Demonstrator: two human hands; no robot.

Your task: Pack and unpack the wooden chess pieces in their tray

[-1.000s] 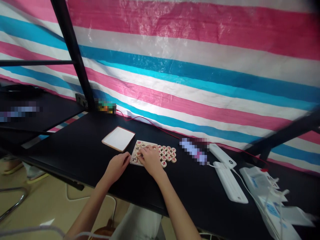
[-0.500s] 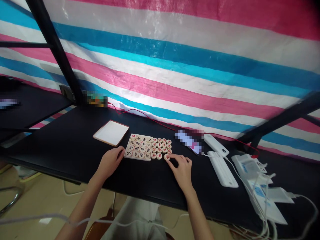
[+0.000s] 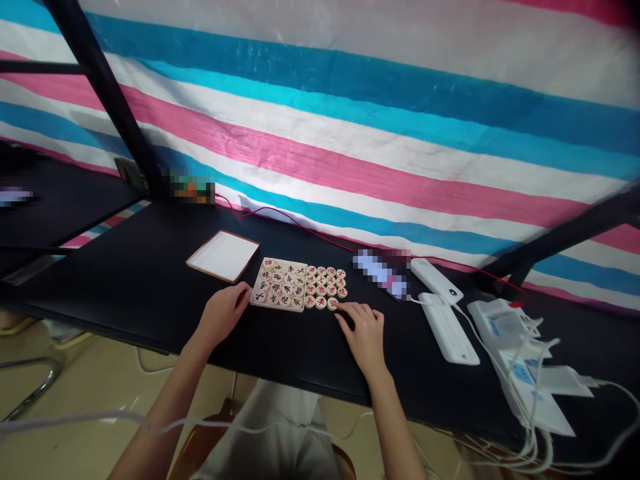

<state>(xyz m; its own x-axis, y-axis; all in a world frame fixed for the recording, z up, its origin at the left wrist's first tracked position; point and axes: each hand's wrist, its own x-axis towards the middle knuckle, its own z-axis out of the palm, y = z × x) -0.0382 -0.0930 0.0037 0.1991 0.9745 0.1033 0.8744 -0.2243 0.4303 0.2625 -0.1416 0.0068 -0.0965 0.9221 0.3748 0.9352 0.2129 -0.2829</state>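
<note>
A square white box point(image 3: 254, 299) holds rows of round pieces, mostly with black characters and a red one at its top left corner. Against its right side lie rows of round pieces with red characters point(image 3: 321, 291). My left hand point(image 3: 225, 310) rests at the box's lower left edge, fingers pressed together at its rim. Beside the right end of the lowest row is my right hand point(image 3: 363, 331), thumb and forefinger apart, the forefinger near the last red piece point(image 3: 333, 304). Nothing shows between those fingers.
A white lid-like square tray point(image 3: 223, 256) lies behind the box to the left. A phone point(image 3: 380, 273), two white devices point(image 3: 447, 327) and a power strip with cables point(image 3: 520, 380) are on the right. A red cable point(image 3: 295, 220) runs along the back.
My right hand has let go of a red-character piece, which now sits at the end of the lowest row, closer to its neighbour. The camera view has tilted down slightly.
</note>
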